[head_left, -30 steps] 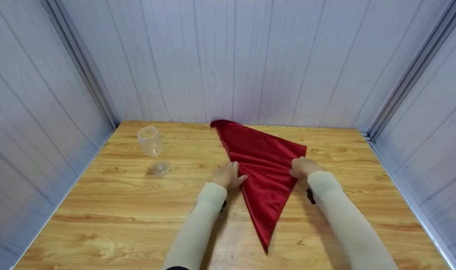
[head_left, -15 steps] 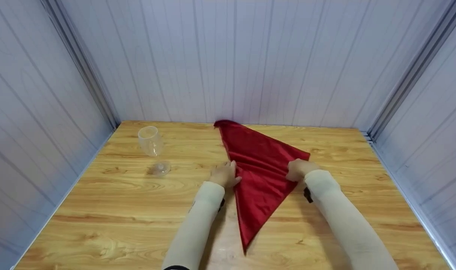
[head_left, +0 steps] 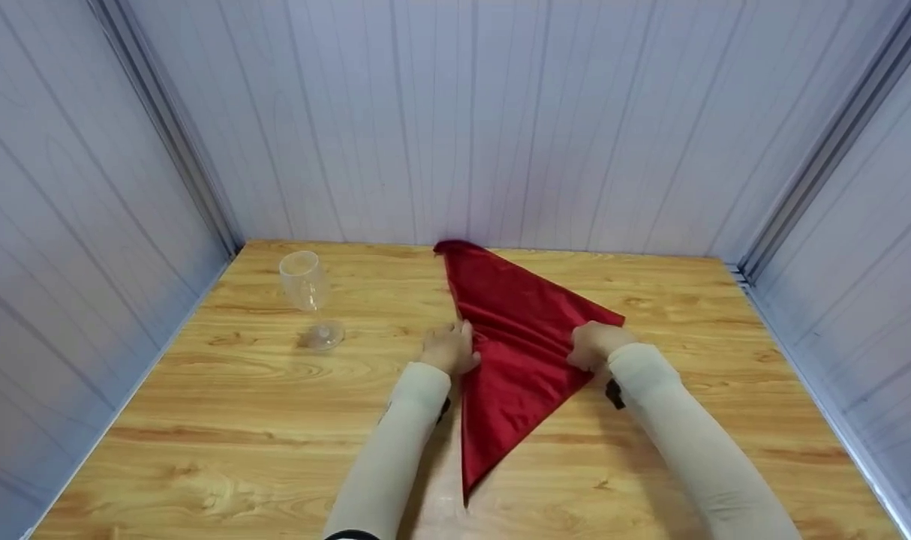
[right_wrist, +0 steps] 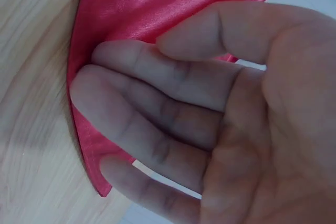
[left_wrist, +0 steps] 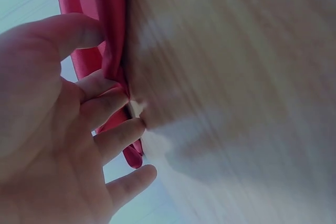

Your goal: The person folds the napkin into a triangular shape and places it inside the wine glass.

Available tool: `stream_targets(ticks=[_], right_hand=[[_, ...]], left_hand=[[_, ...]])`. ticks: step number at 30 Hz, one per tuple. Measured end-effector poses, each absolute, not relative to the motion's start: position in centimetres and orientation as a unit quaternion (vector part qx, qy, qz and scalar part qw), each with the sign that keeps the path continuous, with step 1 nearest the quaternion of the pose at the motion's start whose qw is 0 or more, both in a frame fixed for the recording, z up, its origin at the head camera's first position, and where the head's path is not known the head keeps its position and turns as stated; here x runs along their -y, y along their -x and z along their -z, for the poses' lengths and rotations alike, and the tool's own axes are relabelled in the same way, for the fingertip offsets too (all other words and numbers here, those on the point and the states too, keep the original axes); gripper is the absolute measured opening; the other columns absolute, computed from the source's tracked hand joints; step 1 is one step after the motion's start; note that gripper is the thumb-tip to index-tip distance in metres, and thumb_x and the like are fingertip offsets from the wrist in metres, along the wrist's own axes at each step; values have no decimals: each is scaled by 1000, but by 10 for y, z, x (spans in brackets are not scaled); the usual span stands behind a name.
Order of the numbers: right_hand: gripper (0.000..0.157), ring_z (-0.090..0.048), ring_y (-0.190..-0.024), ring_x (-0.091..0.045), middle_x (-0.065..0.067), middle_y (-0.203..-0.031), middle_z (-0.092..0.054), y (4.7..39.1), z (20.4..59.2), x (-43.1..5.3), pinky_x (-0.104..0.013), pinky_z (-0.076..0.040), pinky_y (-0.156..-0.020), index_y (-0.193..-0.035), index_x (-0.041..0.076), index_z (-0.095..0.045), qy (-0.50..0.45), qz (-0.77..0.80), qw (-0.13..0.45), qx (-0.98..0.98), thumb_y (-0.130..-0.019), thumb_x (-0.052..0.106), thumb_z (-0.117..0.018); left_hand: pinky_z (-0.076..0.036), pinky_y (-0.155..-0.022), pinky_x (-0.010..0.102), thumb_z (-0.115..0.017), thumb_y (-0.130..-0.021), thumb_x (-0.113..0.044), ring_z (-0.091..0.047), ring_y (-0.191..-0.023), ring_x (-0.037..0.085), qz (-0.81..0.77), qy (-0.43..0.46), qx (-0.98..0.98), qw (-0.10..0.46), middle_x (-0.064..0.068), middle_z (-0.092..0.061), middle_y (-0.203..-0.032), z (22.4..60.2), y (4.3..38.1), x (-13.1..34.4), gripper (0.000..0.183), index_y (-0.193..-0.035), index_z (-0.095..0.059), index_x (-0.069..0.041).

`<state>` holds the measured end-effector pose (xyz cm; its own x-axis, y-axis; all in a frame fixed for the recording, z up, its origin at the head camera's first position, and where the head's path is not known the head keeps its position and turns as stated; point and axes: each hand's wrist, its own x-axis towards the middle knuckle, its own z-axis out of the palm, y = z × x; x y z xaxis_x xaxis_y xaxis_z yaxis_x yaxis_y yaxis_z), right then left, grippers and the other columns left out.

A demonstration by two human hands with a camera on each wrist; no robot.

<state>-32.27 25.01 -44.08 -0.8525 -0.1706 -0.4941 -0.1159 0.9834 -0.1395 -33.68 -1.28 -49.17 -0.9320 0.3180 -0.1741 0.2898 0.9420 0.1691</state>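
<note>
A red satin cloth (head_left: pixel 523 300) lies roughly in a triangle on the wooden table, one corner against the back wall and another pointing toward me. At its left edge my left hand (head_left: pixel 449 349) pinches the fabric; in the left wrist view the thumb (left_wrist: pixel 79 30) and index finger lie about a fold, with the other fingers spread near the tabletop. My right hand (head_left: pixel 596 345) holds the right edge. The right wrist view shows its thumb (right_wrist: pixel 194 35) bent toward the index finger, cloth beside and behind the fingers. Creases run between both hands.
A clear stemmed glass (head_left: pixel 305 289) stands upright on the table's left side, apart from the cloth. Pale panelled walls enclose the wooden table (head_left: pixel 223 420) at the back, left and right.
The cloth's near corner has swung left, and its right corner has shifted right and toward me. My right hand has moved slightly left; the left hand has shifted a little left.
</note>
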Motion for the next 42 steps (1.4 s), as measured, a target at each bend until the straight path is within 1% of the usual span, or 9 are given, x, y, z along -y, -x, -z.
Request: stream_targets(ticks=[5, 11, 14, 17, 21, 32, 36, 39, 42], right_hand=[[23, -51, -60, -13, -4, -71, -65, 326, 445, -266, -28, -40, -55, -78, 7, -67, 85, 102, 230, -964, -95, 18, -56], [28, -53, -65, -20, -7, -72, -60, 336, 461, -292, -37, -44, -61, -75, 4, -59, 88, 140, 92, -982, -97, 19, -52], [29, -62, -94, -35, -21, -103, -66, 339, 469, -305, -50, -51, -81, -106, -6, -65, 86, 153, 63, -982, -98, 19, -53], [49, -44, -130, -48, -31, -141, -48, 339, 477, -317, -60, -38, -103, -140, -8, -50, 82, 154, 90, -981, -100, 19, -52], [58, -23, -143, -50, -32, -156, -25, 336, 486, -330, -61, -24, -112, -153, -6, -30, 74, 144, 134, -978, -104, 22, -45], [61, -22, -143, -50, -30, -159, -17, 335, 485, -322, -63, -24, -112, -155, -4, -25, 40, 112, 168, -979, -104, 24, -41], [55, -43, -131, -51, -33, -147, -40, 332, 480, -317, -62, -39, -101, -146, -6, -43, 19, 73, 169, -983, -101, 24, -45], [42, -60, -107, -44, -32, -123, -60, 330, 476, -313, -58, -48, -87, -125, -8, -60, 10, 51, 160, -986, -99, 23, -49], [31, -62, -89, -34, -26, -106, -66, 328, 473, -311, -56, -50, -80, -106, -4, -67, 9, 45, 159, -986, -99, 21, -50]], left_hand=[[-29, -113, 51, -54, -102, -35, -32, -144, 28, -92, -163, -977, 106, 12, -37, -157, 493, 337, 13, 64, -154, -32, -3], [-32, -111, 52, -54, -103, -33, -29, -146, 27, -112, -163, -974, 110, 12, -34, -159, 494, 337, 14, 62, -154, -33, -4], [-33, -110, 53, -54, -103, -32, -29, -146, 27, -114, -163, -974, 108, 11, -34, -158, 493, 338, 14, 62, -154, -33, -4], [-33, -110, 52, -53, -103, -32, -28, -146, 27, -114, -165, -974, 106, 11, -34, -158, 493, 339, 13, 62, -154, -33, -4], [-33, -111, 52, -53, -103, -33, -28, -146, 27, -114, -170, -973, 104, 12, -34, -158, 494, 338, 12, 61, -154, -33, -4], [-31, -112, 53, -53, -103, -32, -28, -147, 29, -125, -163, -973, 109, 13, -36, -157, 494, 335, 17, 64, -155, -30, -2], [-28, -114, 51, -52, -104, -32, -25, -148, 28, -120, -162, -972, 124, 11, -34, -159, 494, 337, 17, 66, -157, -26, -3], [-28, -114, 51, -52, -103, -33, -25, -148, 27, -117, -163, -972, 126, 11, -35, -158, 495, 338, 17, 66, -157, -26, -4], [-27, -115, 51, -51, -104, -34, -25, -148, 27, -113, -165, -971, 130, 11, -35, -159, 495, 338, 18, 67, -157, -25, -4]])
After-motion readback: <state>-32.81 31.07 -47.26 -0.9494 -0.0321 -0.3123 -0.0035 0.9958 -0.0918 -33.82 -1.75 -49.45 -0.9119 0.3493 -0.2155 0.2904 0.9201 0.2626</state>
